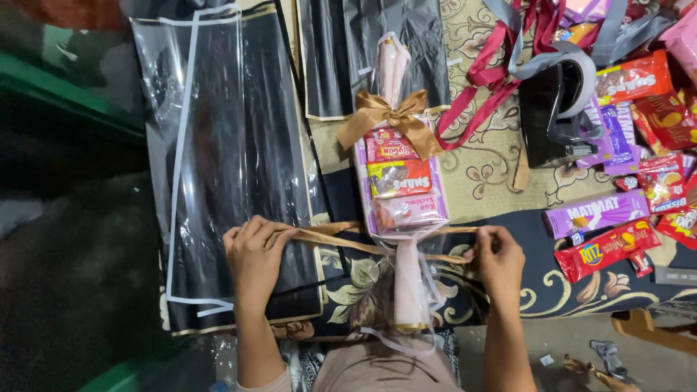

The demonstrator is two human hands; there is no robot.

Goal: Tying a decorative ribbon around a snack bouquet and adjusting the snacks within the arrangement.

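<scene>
Far left I see black wrapping sheets (232,160) with clear film edges lying flat on the patterned cloth (494,174). My left hand (255,250) rests over their lower part, fingers curled shut, pinching one end of a gold ribbon (341,238). The ribbon runs across the snack bouquet (401,189), just under its stacked packets where the pink wrap narrows; a tied gold bow (388,116) sits above. My right hand (499,255) pinches the other ribbon end, fingers closed. Further right: red ribbons (483,69), a tape dispenser (555,109), loose snack packets (617,225) crowding that side.
</scene>
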